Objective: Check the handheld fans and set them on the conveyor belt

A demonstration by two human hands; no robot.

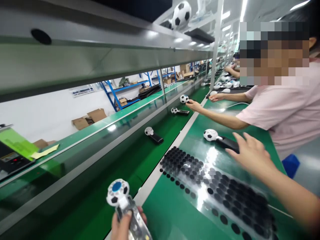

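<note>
Well, the left hand (126, 226) closes its grip around a white ball-patterned gadget with a clear plastic handle (120, 196) at the near edge; rightward, glossy round black pads (212, 183) sit on the green tabletop (165, 216), and the right hand (251, 156), grip wide, spreads just beside a black-handled ball gadget (227, 144).

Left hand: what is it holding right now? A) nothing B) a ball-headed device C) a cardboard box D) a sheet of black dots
B. The left hand is wrapped around the handle of the ball-headed device.
</note>
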